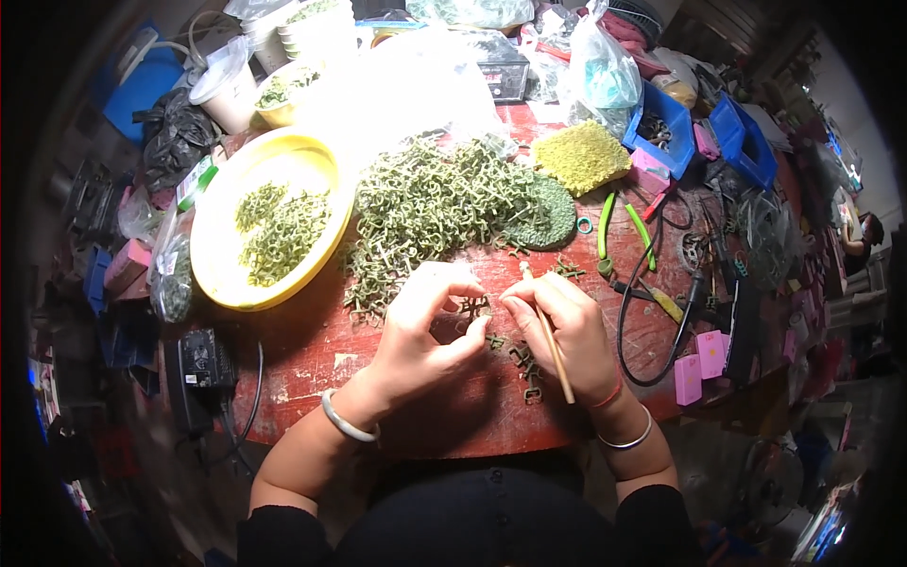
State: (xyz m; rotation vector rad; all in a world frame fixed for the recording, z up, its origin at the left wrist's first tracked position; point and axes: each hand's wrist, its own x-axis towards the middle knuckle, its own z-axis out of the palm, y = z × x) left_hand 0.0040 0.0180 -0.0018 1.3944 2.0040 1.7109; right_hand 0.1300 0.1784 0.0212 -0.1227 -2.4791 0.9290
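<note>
My left hand (425, 326) is curled, with a small dark green piece (475, 306) between its thumb and forefinger. In my right hand (570, 326) is a thin wooden stick (554, 352), pinched like a pen. Its pale tip points up and away from me, and the other end slants down past my palm. Several loose green pieces (525, 359) lie on the red table (444, 416) between my hands. Just beyond my fingers spreads a big heap of small curved green pieces (425, 203).
A yellow-rimmed basin (210, 274) with more green pieces stands left. To the right are a yellow sponge-like block (581, 158), a round green pad (543, 213), green-handled pliers (605, 231), a black cable (621, 335), pink blocks (699, 364) and blue bins (666, 123). A black power box (206, 359) sits left.
</note>
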